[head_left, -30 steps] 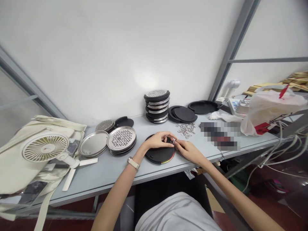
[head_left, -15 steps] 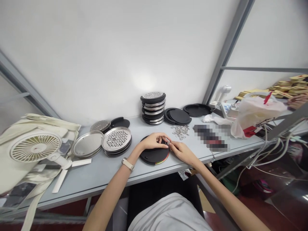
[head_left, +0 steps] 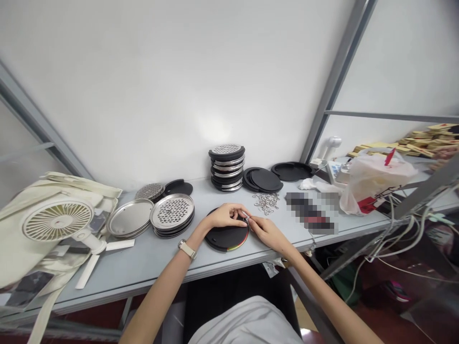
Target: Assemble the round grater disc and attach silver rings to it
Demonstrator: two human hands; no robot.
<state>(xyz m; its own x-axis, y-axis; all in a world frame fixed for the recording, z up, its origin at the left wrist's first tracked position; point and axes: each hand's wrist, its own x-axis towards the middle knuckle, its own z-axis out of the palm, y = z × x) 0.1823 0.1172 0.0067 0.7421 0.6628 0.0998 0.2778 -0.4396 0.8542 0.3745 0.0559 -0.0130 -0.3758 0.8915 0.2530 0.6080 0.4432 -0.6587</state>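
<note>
A round black disc (head_left: pixel 225 239) with a red and yellow strip on its rim lies on the grey table near its front edge. Over its upper right part, my left hand (head_left: pixel 229 216) pinches something small at the rim. My right hand (head_left: pixel 265 231) meets it there, its thumb and fingertips pressed together. What sits between the fingertips is small and silvery, too small to name. Behind the hands is a pile of small metal rings or clips (head_left: pixel 266 201). A tall stack of black and silver discs (head_left: pixel 227 167) stands by the wall.
Perforated metal discs (head_left: pixel 172 212) and plain metal discs (head_left: pixel 129 217) lie left, beside a white fan (head_left: pixel 59 220). Black discs (head_left: pixel 263 180) and a black tray (head_left: pixel 292 171) are at the back. A plastic bag (head_left: pixel 376 179) stands right; another person's hand (head_left: pixel 444 155) shows beyond.
The view has shifted slightly. Both hands remain together at the disc's rim, with the fingers of my right hand slightly more bent.
</note>
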